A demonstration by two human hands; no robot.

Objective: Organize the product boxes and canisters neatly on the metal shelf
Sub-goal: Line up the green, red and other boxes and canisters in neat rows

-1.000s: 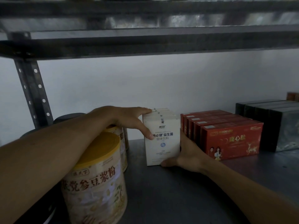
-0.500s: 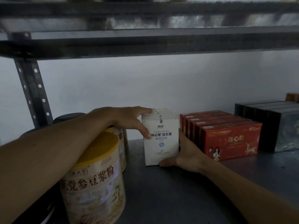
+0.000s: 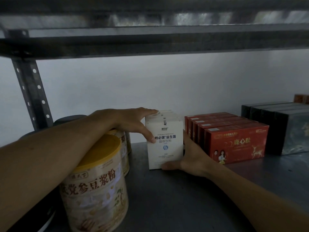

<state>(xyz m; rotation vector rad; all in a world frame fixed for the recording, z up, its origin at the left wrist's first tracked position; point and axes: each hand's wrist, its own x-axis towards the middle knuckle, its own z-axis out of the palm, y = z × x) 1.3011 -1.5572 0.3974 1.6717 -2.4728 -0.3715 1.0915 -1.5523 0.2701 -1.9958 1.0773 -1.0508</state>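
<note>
- The white boxes [image 3: 164, 148] stand upright in a tight front-to-back row at the middle of the metal shelf [image 3: 167, 201]; all are closed, and blue and black print shows on the nearest face.
- The left hand [image 3: 132, 124] grips the row at its upper left corner; the thumb presses on the front face and the forefinger lies straight along the top edge.
- The right hand [image 3: 192, 158] grips the lower right corner; the thumb lies across the foot of the front face, and the fingers go out of sight into the gap on the right.
- The red boxes [image 3: 234, 141] sit in a row just right of that gap, all closed; the dark boxes [image 3: 284, 129] stand right of them, touching or nearly so.
- A small brown box [image 3: 301, 98] shows at the far right, behind the dark ones.
- A yellow-lidded canister [image 3: 95, 190] stands near on the left under the left forearm; a second canister [image 3: 124, 148] sits just behind it; both are lidded, so their contents are hidden.
- Dark round lids [image 3: 70, 117] show farther left, dim.
- The shelf is grey metal; an upper shelf [image 3: 150, 44] spans overhead; a perforated post [image 3: 31, 91] rises at the left; a pale wall [image 3: 167, 81] lies behind.
</note>
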